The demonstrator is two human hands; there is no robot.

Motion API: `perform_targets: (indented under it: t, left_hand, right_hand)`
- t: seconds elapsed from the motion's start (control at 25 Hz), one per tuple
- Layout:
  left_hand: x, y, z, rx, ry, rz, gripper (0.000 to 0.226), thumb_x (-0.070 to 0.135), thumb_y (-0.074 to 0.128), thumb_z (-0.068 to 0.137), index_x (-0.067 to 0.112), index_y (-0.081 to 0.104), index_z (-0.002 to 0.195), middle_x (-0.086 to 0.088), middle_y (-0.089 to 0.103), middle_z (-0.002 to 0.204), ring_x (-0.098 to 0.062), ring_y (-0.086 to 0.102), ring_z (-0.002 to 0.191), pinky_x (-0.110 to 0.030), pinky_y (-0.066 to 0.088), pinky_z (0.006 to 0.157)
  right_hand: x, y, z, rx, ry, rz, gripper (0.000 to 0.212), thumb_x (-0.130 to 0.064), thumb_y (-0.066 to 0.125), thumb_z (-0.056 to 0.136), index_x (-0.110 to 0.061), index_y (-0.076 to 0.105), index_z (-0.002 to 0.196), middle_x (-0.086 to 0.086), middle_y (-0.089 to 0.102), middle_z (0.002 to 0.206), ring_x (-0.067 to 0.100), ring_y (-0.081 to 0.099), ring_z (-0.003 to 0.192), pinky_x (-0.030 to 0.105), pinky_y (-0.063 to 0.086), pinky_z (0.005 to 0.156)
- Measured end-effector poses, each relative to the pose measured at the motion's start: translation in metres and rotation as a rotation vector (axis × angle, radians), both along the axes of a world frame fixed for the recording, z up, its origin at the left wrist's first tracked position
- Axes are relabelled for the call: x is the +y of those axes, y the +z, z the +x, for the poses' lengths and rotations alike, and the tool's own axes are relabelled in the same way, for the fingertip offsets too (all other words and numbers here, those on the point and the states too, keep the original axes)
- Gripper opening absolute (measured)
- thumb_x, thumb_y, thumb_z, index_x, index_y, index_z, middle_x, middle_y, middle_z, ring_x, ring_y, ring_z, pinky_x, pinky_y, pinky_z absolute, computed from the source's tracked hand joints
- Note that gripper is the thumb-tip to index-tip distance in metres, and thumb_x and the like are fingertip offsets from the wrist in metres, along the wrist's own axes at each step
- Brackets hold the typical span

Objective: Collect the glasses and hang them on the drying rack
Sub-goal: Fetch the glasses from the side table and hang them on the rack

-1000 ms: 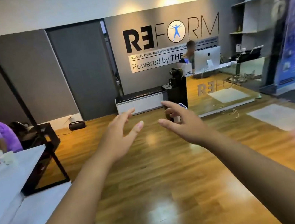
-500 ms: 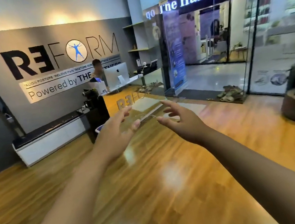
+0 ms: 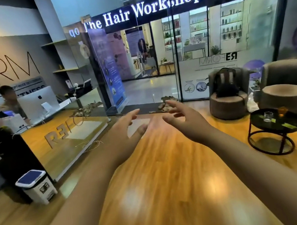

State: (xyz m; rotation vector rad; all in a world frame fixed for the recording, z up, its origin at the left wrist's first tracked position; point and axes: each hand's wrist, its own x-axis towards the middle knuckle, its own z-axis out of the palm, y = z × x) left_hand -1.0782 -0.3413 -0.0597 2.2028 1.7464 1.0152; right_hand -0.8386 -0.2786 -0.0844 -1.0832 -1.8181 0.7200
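Observation:
Both my arms reach forward over the wooden floor. My left hand (image 3: pixel 126 128) and my right hand (image 3: pixel 182 120) are held out in front of me, fingers spread and loosely bent, holding nothing. Far off to the right, a clear glass (image 3: pixel 268 116) and an amber glass (image 3: pixel 282 111) stand on a round black side table (image 3: pixel 292 124). No drying rack is in view.
A reception counter (image 3: pixel 60 145) with a computer and a seated person is on the left, and a white pedal bin (image 3: pixel 35 186) stands before it. Two brown armchairs (image 3: pixel 227 94) sit at the right, one with a backpack. Glass doors lie straight ahead.
The view has swung to the right, from the reception wall toward the glass doors and seating area. The side table with the glasses has come into sight. Both hands stay raised and empty.

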Motion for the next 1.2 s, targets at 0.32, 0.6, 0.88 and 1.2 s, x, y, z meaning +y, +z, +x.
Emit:
perform_targets:
  t: [0.32,0.6,0.88,1.2]
  left_hand:
    - [0.172,0.009,0.028,-0.064,-0.099,0.061,0.061,0.052,0.056,0.101,0.03,0.042,0.157,0.005,0.054,0.151,-0.013,0.052,0.134,-0.039,0.046,0.108]
    - [0.314,-0.001,0.06,-0.097,-0.252,0.077,0.062,0.05,0.059,0.1,0.029,0.043,0.156,0.006,0.054,0.15,-0.011,0.052,0.133,-0.037,0.046,0.109]
    - [0.471,-0.005,0.081,-0.09,-0.452,0.042,0.064,0.057,0.056,0.099,0.034,0.041,0.156,0.009,0.055,0.148,-0.007,0.052,0.132,-0.038,0.047,0.11]
    - [0.609,-0.024,0.139,-0.088,-0.647,-0.013,0.062,0.057,0.057,0.099,0.037,0.041,0.156,0.011,0.054,0.151,-0.009,0.052,0.134,-0.036,0.045,0.107]
  right_hand:
    - [0.149,0.017,0.033,-0.052,-0.118,0.024,0.063,-0.059,0.062,0.096,-0.042,0.042,0.153,-0.015,0.056,0.127,0.004,0.055,0.116,0.023,0.046,0.088]
    - [0.257,0.016,0.061,-0.095,-0.245,0.037,0.068,-0.06,0.061,0.096,-0.038,0.039,0.156,-0.003,0.058,0.14,0.016,0.057,0.125,0.043,0.053,0.102]
    - [0.364,0.008,0.073,-0.076,-0.444,0.005,0.068,-0.059,0.062,0.096,-0.039,0.038,0.156,-0.003,0.058,0.144,0.014,0.055,0.13,0.027,0.045,0.096]
    - [0.455,-0.008,0.119,-0.031,-0.652,-0.072,0.067,-0.058,0.062,0.097,-0.039,0.039,0.157,-0.003,0.058,0.147,0.015,0.054,0.134,0.031,0.044,0.097]
